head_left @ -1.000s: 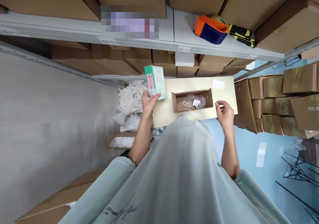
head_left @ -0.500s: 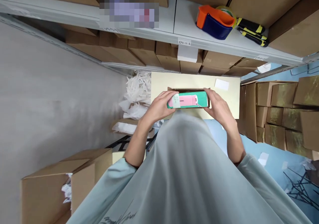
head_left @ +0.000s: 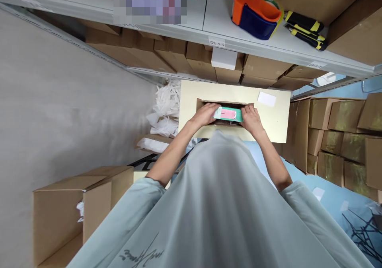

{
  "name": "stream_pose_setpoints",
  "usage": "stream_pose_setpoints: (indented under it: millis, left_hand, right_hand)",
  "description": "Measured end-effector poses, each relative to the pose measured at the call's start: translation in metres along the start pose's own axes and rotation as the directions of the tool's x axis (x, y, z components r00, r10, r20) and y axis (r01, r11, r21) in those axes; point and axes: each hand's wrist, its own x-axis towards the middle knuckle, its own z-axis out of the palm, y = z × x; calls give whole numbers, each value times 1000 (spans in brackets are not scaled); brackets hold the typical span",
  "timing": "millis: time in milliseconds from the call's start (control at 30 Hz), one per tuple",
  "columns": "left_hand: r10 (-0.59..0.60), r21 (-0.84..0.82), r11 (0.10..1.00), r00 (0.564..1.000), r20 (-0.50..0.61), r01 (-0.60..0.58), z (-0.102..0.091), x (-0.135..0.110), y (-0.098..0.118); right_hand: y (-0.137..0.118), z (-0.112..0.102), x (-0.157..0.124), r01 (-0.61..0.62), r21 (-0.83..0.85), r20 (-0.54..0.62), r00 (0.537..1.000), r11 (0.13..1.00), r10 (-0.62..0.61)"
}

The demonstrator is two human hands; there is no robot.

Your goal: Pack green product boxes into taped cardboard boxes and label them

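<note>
2 ends of the green-and-pink printed box (head_left: 228, 114), in the cardboard carton (head_left: 200, 104) on the desk (head_left: 191, 95), are pinched between left hand (head_left: 206, 114) at 9 o'clock and right hand (head_left: 251, 119) at 3 o'clock, sound holds for something probably light and stiff.

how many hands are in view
2: the left hand at the left end of the green box, the right hand at its right end.
</note>
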Motion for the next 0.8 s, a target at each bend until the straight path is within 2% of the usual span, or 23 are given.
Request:
stream_pose_setpoints:
  millis: [133, 233, 300, 367, 433, 500, 633, 800]
  left_hand:
    - [-92, -24, 996, 994, -64, 91, -4, -14, 1]
    - [-180, -54, 984, 963, -201, 173, -10, -36, 5]
    - [-252, -67, 967, 906, -340, 244, -12, -50, 8]
    - [-357, -97, 930, 811, -463, 354, -12, -61, 7]
    - [-475, -149, 870, 719, -507, 469, -8, -67, 4]
    - [-565, -198, 815, 671, -481, 544, -2, -68, 0]
    - [-628, -247, 772, 641, -441, 586, 12, -63, -4]
    - [-611, -238, 784, 644, -462, 573, 24, -69, 8]
  right_hand:
    - [8, -4, -9, -27, 52, -58, 998, 998, 30]
    - [15, -9, -26, -83, 121, -155, 983, 989, 101]
    - [19, -10, -37, -130, 187, -221, 960, 974, 171]
    - [22, -9, -46, -184, 261, -250, 935, 948, 250]
    - [24, -6, -51, -230, 326, -225, 923, 917, 312]
    - [24, -2, -52, -259, 376, -173, 924, 890, 342]
    - [22, 4, -48, -288, 433, -87, 930, 854, 357]
    - [17, 4, -48, -297, 441, -65, 930, 847, 361]
